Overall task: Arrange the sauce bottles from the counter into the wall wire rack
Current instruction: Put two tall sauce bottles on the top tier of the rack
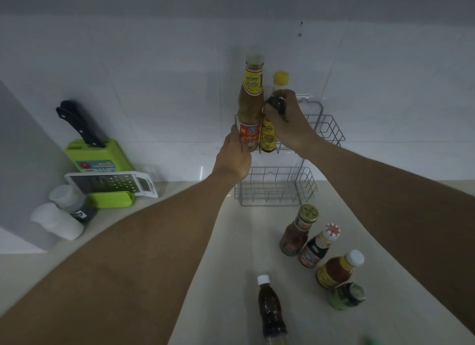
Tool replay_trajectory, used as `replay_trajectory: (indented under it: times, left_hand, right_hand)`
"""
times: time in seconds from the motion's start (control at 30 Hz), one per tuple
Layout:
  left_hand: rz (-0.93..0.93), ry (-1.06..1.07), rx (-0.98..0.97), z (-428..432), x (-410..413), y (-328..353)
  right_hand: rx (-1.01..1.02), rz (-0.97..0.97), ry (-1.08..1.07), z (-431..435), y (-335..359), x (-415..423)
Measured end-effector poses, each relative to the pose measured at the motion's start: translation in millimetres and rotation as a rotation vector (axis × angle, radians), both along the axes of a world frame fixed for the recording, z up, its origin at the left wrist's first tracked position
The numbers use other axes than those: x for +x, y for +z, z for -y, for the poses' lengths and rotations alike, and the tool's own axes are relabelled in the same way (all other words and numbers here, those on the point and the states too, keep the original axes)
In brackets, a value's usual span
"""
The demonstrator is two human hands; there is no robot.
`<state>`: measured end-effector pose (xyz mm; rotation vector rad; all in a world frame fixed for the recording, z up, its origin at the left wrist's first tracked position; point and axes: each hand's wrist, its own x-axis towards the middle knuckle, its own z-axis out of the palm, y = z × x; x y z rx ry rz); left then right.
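Observation:
A white two-tier wire rack (326,128) hangs on the tiled wall. At the left end of its upper basket, my left hand (235,155) grips the base of a tall brown sauce bottle (252,98) with a yellow neck label. Right beside it, my right hand (285,123) is closed around the shoulder of a dark bottle with a yellow cap (279,83). The two bottles touch each other. The lower basket (277,188) holds nothing. Several more sauce bottles stand on the counter at lower right, among them a gold-lidded jar (299,230) and a white-capped dark bottle (270,308).
A green knife block (99,155) with a black-handled knife stands at the left. A white grater (113,184) leans against it. Two white-capped containers (60,216) sit in the left corner. The beige counter (239,254) runs toward me.

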<state>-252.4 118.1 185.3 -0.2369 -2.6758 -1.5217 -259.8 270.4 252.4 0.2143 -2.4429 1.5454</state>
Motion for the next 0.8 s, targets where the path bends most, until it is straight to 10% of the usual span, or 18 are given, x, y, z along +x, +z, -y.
replay_trajectory:
  times: [0.8]
  left_hand:
    - [0.029, -0.036, -0.038, 0.9, -2.7, 0.5]
  right_hand:
    - [0.120, 0.305, 0.117, -19.3, -10.5, -4.3]
